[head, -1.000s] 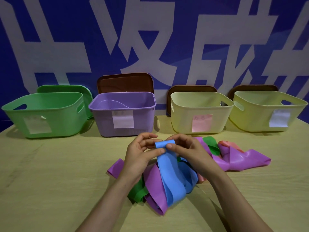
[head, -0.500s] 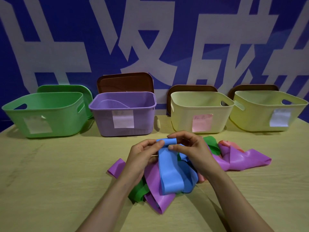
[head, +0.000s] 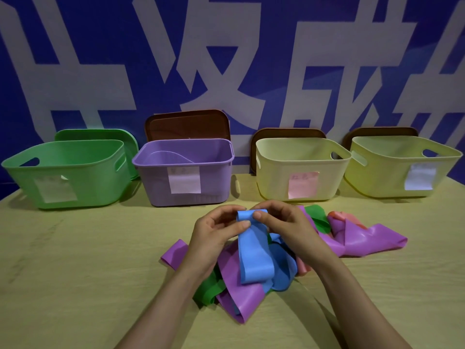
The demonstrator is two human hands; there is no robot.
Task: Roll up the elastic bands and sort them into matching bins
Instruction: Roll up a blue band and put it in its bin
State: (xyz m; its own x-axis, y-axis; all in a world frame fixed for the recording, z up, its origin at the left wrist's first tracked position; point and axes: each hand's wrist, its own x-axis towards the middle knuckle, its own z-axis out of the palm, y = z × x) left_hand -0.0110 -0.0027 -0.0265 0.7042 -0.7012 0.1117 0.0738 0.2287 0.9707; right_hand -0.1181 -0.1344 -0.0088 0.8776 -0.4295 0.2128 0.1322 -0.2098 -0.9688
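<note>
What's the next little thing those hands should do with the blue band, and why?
Probably one more turn of the roll, taking in more band. The left hand and the right hand both pinch the blue band at its far end, where only a small roll shows. Most of its length lies loose on the pile below.

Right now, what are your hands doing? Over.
Left hand and right hand pinch blue band, top end curled over. Tail on band pile. Nothing blocking bins.
</note>
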